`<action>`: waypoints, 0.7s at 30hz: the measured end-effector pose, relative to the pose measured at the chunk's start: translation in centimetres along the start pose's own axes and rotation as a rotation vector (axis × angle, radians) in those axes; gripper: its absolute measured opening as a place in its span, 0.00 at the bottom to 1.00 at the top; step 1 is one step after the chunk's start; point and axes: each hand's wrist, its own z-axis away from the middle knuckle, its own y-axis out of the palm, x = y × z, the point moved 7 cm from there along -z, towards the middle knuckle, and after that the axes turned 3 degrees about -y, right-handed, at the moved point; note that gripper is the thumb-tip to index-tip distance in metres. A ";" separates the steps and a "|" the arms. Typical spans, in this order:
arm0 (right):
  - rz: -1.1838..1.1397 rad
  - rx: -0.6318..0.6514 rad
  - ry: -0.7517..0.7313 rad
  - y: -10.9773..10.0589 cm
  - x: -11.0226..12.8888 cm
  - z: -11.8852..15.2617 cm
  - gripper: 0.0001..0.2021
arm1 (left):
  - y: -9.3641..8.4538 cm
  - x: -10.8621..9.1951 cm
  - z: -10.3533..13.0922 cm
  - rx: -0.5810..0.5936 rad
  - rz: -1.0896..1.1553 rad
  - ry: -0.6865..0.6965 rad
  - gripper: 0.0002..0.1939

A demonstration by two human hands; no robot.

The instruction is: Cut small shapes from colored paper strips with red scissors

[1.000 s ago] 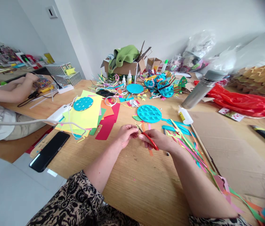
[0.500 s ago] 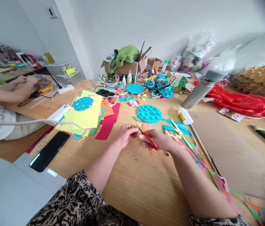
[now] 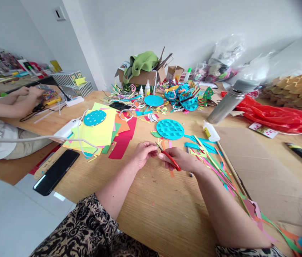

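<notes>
My right hand (image 3: 176, 159) is wrapped round red-handled scissors (image 3: 172, 161), whose tips point up and left to my left hand. The fingers of my left hand (image 3: 145, 153) are pinched by the blade tips; what they hold is too small to make out. Just beyond my hands lies a blue oval (image 3: 170, 129) with raised shapes on it. An orange paper strip (image 3: 172, 174) sticks out below my right hand. Colored paper strips (image 3: 215, 166) lie in a heap to the right, beside a white glue bottle (image 3: 211, 131).
Colored paper sheets (image 3: 99, 132) and a black phone (image 3: 56, 172) lie at the left. A steel flask (image 3: 227, 103) and a cardboard sheet (image 3: 263, 167) are at the right. Behind stands a cardboard box (image 3: 142, 76). Another person's hands (image 3: 29, 93) work at far left.
</notes>
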 end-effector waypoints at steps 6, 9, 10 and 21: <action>0.003 -0.014 0.012 0.0 0.2 0.1 0.28 | 0.1 0.0 0.1 -0.005 0.021 -0.011 0.08; 0.002 -0.017 0.009 -0.1 0.4 0.1 0.28 | 0.3 0.0 0.1 0.018 0.012 -0.014 0.09; 0.003 -0.020 0.010 -0.1 0.4 0.1 0.28 | 0.3 0.0 0.1 0.020 0.009 -0.012 0.09; 0.029 -0.008 0.028 -0.1 0.0 0.1 0.28 | 0.2 -0.1 0.1 0.018 -0.039 0.004 0.09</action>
